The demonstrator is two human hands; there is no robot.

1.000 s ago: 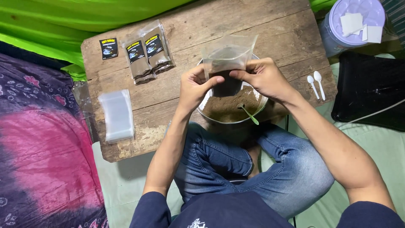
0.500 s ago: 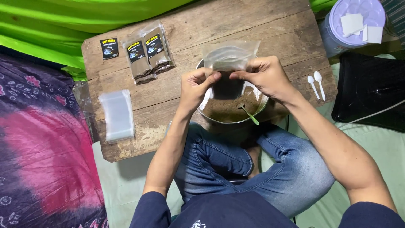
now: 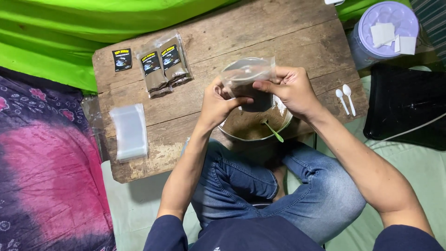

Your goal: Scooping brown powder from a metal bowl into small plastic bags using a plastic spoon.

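A: Where is the clear pouch point(image 3: 248, 76)?
B: Above the metal bowl point(image 3: 254, 125) of brown powder, at the near edge of the wooden board point(image 3: 278, 37). The left hand point(image 3: 218, 103) and the right hand point(image 3: 290, 88) both pinch its sides.
A: And the green spoon point(image 3: 272, 131)?
B: It lies in the bowl.

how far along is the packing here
Done: a few filled packets lie on the wooden table. In hand: left hand and right hand hold a clear bag over the bowl of brown powder. Left: a stack of empty bags.
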